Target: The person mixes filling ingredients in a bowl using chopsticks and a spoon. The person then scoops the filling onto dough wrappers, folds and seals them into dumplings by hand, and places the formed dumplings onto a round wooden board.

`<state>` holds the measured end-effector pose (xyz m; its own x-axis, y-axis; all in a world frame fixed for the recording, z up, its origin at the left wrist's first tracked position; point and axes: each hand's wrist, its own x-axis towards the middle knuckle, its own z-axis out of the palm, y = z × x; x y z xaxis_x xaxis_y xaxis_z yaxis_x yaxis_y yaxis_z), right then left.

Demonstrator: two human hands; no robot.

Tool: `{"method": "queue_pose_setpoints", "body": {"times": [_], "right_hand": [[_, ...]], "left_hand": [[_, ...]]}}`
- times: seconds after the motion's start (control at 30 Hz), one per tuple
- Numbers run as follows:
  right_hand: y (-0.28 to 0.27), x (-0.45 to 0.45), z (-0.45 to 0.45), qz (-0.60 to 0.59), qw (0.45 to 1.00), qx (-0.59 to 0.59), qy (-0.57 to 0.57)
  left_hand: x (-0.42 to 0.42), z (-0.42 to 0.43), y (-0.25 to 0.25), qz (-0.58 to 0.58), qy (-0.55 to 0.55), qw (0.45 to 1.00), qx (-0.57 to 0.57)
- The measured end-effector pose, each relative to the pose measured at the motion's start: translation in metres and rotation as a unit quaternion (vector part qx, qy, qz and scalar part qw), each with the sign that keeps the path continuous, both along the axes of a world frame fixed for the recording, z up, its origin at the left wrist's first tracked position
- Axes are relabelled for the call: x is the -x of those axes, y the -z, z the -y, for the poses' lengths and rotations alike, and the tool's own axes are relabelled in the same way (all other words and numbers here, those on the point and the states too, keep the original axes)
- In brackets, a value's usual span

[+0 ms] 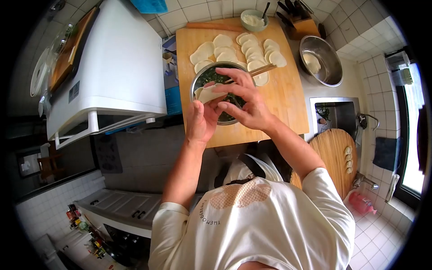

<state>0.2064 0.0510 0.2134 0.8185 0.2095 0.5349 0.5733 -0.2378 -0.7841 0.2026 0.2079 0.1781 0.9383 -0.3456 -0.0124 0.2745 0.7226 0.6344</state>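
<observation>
A pale round dumpling wrapper [208,94], partly folded up, rests in the fingers of my left hand [200,122] above the metal bowl. Over the same bowl, my right hand [250,104] has its thumb and fingers apart. Its index fingertip is at the wrapper's edge; whether it presses on it I cannot tell. Below both hands, the metal bowl [194,81] contains a chopped dark green filling [213,75]. Wooden chopsticks [264,69] lie across the bowl's right rim, partly hidden behind my right hand. Any filling inside the wrapper is hidden.
Flat wrappers [254,50] overlap on the wooden board [283,103]. Behind them are a rolling pin [211,27] and a small bowl of white powder [254,20]. At right stand a steel basin [321,60] with dough, a sink [335,117], and a round slatted tray [333,155] bearing several dumplings.
</observation>
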Motion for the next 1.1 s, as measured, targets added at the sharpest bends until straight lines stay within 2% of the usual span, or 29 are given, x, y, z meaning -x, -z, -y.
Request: {"method": "queue_pose_setpoints", "body": {"times": [0.07, 0.2, 0.4, 0.53, 0.63, 0.67, 0.73, 0.77, 0.83, 0.87, 0.93, 0.97, 1.0, 1.1], "right_hand": [[-0.003, -0.001, -0.008, -0.011, 0.999, 0.035, -0.013], [-0.003, -0.003, -0.012, -0.038, 0.997, 0.031, -0.056], [0.001, -0.003, -0.009, -0.081, 0.995, -0.001, -0.055], [0.01, -0.006, 0.0, -0.052, 0.997, 0.03, -0.039], [0.029, -0.005, 0.01, -0.004, 0.957, 0.284, 0.056], [0.04, -0.005, 0.013, -0.005, 0.957, 0.284, 0.056], [0.049, -0.009, 0.017, -0.139, 0.893, 0.428, 0.001], [0.052, -0.011, 0.02, -0.138, 0.893, 0.428, 0.001], [0.045, -0.013, 0.02, -0.125, 0.974, 0.19, -0.019], [0.039, -0.013, 0.019, -0.125, 0.974, 0.189, -0.019], [0.02, -0.016, 0.013, -0.192, 0.972, -0.014, -0.132], [0.027, -0.02, 0.009, -0.15, 0.974, -0.028, -0.17], [0.022, -0.022, 0.005, -0.069, 0.983, 0.02, -0.17], [0.016, -0.017, -0.003, -0.107, 0.976, -0.015, -0.187]], "left_hand": [[-0.001, 0.001, -0.002, 0.006, 0.004, 1.0, -0.012], [-0.003, 0.001, 0.001, 0.006, -0.012, 0.999, -0.052], [-0.011, -0.003, 0.011, 0.004, -0.046, 0.997, -0.065], [-0.018, -0.007, 0.016, -0.015, -0.086, 0.993, -0.083], [-0.022, -0.012, 0.019, -0.028, -0.099, 0.993, -0.064], [-0.023, -0.014, 0.019, -0.034, -0.097, 0.993, -0.052], [-0.021, -0.014, 0.016, -0.039, -0.098, 0.994, -0.033], [-0.019, -0.014, 0.013, -0.047, -0.088, 0.994, -0.033], [-0.014, -0.014, 0.007, -0.054, -0.078, 0.995, -0.034], [-0.01, -0.012, 0.004, -0.05, -0.067, 0.996, -0.038], [-0.001, -0.007, -0.001, -0.045, -0.051, 0.997, -0.041], [0.003, -0.003, -0.003, -0.039, -0.039, 0.998, -0.04], [0.008, 0.0, -0.006, -0.033, -0.027, 0.998, -0.038], [0.017, 0.01, -0.015, -0.011, -0.038, 0.998, -0.052]]}}
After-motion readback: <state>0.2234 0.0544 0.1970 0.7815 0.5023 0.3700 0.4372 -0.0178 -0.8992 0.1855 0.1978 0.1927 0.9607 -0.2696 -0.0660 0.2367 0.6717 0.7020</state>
